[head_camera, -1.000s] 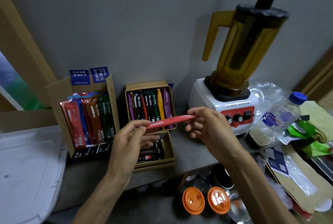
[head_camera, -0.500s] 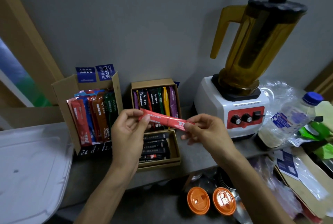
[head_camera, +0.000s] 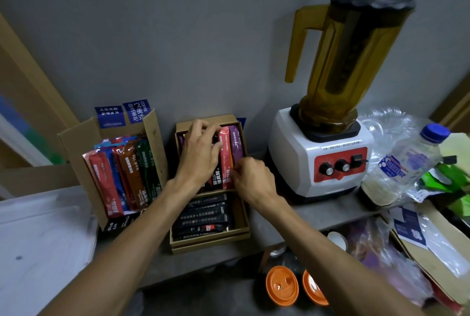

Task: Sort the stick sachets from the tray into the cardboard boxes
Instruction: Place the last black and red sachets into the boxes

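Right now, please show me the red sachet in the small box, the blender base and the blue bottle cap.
red sachet (head_camera: 225,158), head view, on its upper face
blender base (head_camera: 287,158), head view, on its white left side
blue bottle cap (head_camera: 435,133), head view, on its top

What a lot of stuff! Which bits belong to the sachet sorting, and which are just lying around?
In the job: red sachet, right hand pinching it, left hand in the small box, lower box, large box, white tray.
Lying about: blender, water bottle, orange lids.
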